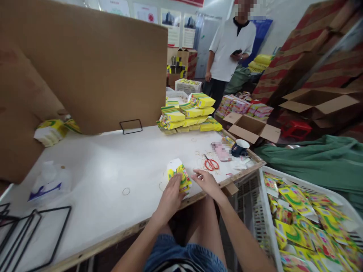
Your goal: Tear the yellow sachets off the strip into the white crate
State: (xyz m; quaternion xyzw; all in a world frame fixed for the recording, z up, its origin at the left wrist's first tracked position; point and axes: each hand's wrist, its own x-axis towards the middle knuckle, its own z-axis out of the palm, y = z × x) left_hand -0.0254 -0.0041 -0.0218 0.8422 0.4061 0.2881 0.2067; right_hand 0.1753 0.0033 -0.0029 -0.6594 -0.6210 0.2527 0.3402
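A small bundle of yellow-and-white printed packets (174, 166) stands near the front edge of the white table. My left hand (171, 193) is closed around its near side, fingers over the yellow face. Just right of the bundle, my right hand (207, 183) is apart from it, with fingers loosely bent and spread and nothing visible in them. Red-handled scissors (211, 164) lie beyond my right hand, with thin rubber bands scattered around them. Another rubber band (126, 191) lies on the table to the left.
Yellow packet bundles (184, 119) are piled at the table's far side. A dark mug (239, 148) stands by the right edge. A white crate (266, 211) of loose packets is at right. Cardboard (113, 68) walls the back left; black wire frames (36, 230) lie front left. A person (229, 49) stands beyond.
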